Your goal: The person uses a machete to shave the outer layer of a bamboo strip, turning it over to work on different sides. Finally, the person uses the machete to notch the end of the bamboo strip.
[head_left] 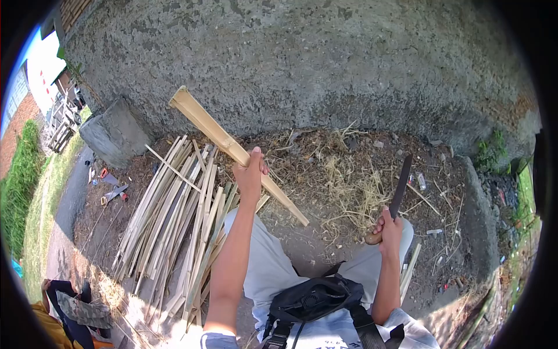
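Note:
My left hand (251, 176) is closed around the middle of a split bamboo piece (212, 129), held slanting with its wide end up toward the wall and its narrow end low near my knees. In my right hand (389, 234) is the wooden handle of a machete (401, 186); its dark blade points up and away from me. The blade is well apart from the bamboo. Left of my left forearm lies a large pile of split bamboo strips (168, 221) on the ground.
A rough concrete wall (325, 64) stands in front, with a concrete block (116, 134) at its left. Bamboo shavings (349, 186) litter the ground. Handsaws (114, 193) lie at the left. Another person (72, 314) is at lower left. More strips (410, 270) lie by my right leg.

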Tool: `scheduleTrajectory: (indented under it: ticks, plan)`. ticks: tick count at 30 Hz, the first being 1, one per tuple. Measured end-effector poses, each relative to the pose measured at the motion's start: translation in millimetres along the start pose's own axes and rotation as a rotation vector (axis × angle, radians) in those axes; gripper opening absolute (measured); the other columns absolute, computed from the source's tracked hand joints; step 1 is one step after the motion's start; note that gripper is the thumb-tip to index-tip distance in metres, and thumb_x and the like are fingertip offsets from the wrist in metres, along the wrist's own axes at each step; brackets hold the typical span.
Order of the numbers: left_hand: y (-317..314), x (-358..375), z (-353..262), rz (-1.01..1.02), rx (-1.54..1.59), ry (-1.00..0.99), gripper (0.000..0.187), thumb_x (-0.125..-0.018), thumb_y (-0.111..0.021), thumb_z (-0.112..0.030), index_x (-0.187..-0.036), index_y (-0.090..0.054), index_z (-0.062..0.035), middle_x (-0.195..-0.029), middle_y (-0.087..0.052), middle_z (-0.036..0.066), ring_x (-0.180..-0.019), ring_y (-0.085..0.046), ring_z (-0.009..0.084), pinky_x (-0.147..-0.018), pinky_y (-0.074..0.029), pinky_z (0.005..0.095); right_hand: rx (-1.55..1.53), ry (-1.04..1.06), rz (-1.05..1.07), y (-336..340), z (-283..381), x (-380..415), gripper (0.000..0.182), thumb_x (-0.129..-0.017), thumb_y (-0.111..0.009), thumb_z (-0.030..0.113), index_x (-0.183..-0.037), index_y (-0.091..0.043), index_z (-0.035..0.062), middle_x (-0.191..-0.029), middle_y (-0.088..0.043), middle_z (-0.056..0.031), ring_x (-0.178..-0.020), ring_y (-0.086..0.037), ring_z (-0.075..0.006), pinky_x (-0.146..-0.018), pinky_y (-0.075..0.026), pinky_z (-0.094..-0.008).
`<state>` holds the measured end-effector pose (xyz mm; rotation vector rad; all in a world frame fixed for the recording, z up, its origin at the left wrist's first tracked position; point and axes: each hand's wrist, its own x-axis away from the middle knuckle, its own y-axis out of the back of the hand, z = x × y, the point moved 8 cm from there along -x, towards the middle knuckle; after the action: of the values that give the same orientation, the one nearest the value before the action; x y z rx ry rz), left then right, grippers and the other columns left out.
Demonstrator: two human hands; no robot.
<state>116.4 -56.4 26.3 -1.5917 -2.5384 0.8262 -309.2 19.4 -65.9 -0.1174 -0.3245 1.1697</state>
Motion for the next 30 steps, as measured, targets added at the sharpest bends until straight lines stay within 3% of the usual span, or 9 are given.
scheduleTrajectory:
  ticks: [6, 9, 10, 16, 19, 23, 26, 30]
  plan:
    - [-22.4, -18.0, -7.7, 0.122, -0.403, 0.022, 0.02, -0.093, -0.06, -0.019, -0.093, -0.063, 0.0012, -0.068, -0.057, 0.002, -0.069, -0.057, 0.0114, -0.067, -0.046, 0.028, 0.004, 0.027, -0.003, -0.9, 44.9, 5.5, 0.024, -0.092, -0.06, 0.023, -0.077, -0.05, 0.0071, -0.059, -0.046, 0.0011, -0.046, -0.044, -0.0088, -0.042, -0.04, -0.0253]
    - [-42.1, -14.2, -12.3, 0.385, -0.577, 0.1, 0.019, -0.092, -0.058, -0.017, -0.103, -0.063, -0.0023, -0.08, -0.059, 0.003, -0.082, -0.058, 0.0112, -0.075, -0.046, 0.0277, -0.014, 0.055, -0.018, 0.9, 66.9, 9.1, 0.026, -0.092, -0.06, 0.023, -0.075, -0.049, 0.0077, -0.059, -0.045, 0.0012, -0.046, -0.044, -0.0085, -0.042, -0.04, -0.0249]
    - [-43.4, -16.3, -4.5, 0.466, -0.679, 0.055, 0.02, -0.092, -0.057, -0.014, -0.11, -0.061, -0.0052, -0.094, -0.06, 0.005, -0.09, -0.057, 0.0121, -0.077, -0.047, 0.029, -0.007, 0.065, -0.018, 4.3, 69.1, 6.8, 0.027, -0.092, -0.06, 0.024, -0.075, -0.048, 0.0082, -0.059, -0.045, 0.0013, -0.046, -0.045, -0.0084, -0.041, -0.04, -0.025]
    - [-44.6, -12.8, -0.5, 0.57, -0.831, 0.076, 0.023, -0.092, -0.052, -0.009, -0.114, -0.058, -0.0044, -0.105, -0.059, 0.007, -0.092, -0.057, 0.015, -0.072, -0.052, 0.0298, -0.033, 0.082, -0.007, 0.0, 88.2, 5.1, 0.027, -0.092, -0.061, 0.024, -0.074, -0.047, 0.009, -0.06, -0.046, 0.0008, -0.046, -0.046, -0.0085, -0.041, -0.041, -0.025]
    - [-46.6, -9.6, -3.3, 0.572, -0.811, 0.142, 0.022, -0.092, -0.053, -0.008, -0.113, -0.058, -0.0043, -0.105, -0.059, 0.008, -0.091, -0.058, 0.015, -0.067, -0.054, 0.0285, -0.035, 0.069, 0.024, -6.5, 92.4, 3.6, 0.026, -0.091, -0.062, 0.022, -0.075, -0.047, 0.0078, -0.06, -0.047, 0.0, -0.046, -0.046, -0.009, -0.042, -0.041, -0.0256]
    - [-44.5, -8.0, -3.6, 0.507, -0.768, 0.09, 0.022, -0.092, -0.053, -0.008, -0.113, -0.058, -0.0035, -0.106, -0.06, 0.007, -0.092, -0.06, 0.0146, -0.067, -0.055, 0.0265, 0.05, 0.045, 0.125, -27.3, 96.4, -5.5, 0.025, -0.09, -0.062, 0.02, -0.073, -0.048, 0.0072, -0.061, -0.049, -0.0008, -0.046, -0.046, -0.0095, -0.042, -0.042, -0.0266]
    - [-49.2, -5.2, -12.2, 0.422, -0.67, 0.069, 0.019, -0.091, -0.054, -0.004, -0.107, -0.063, -0.0041, -0.095, -0.064, 0.007, -0.082, -0.063, 0.0138, -0.067, -0.055, 0.0266, 0.163, 0.016, 0.249, -46.2, 91.7, -15.6, 0.027, -0.089, -0.063, 0.021, -0.07, -0.05, 0.0068, -0.06, -0.05, -0.0015, -0.045, -0.048, -0.0102, -0.042, -0.042, -0.0273]
    - [-66.8, -4.1, -36.5, 0.36, -0.666, 0.076, 0.02, -0.092, -0.053, -0.005, -0.108, -0.065, -0.0048, -0.099, -0.065, 0.007, -0.088, -0.063, 0.0137, -0.071, -0.055, 0.0272, 0.261, -0.025, 0.412, -76.9, 91.8, -22.0, 0.029, -0.089, -0.064, 0.023, -0.069, -0.052, 0.0052, -0.057, -0.05, -0.0022, -0.045, -0.049, -0.0116, -0.043, -0.041, -0.0274]
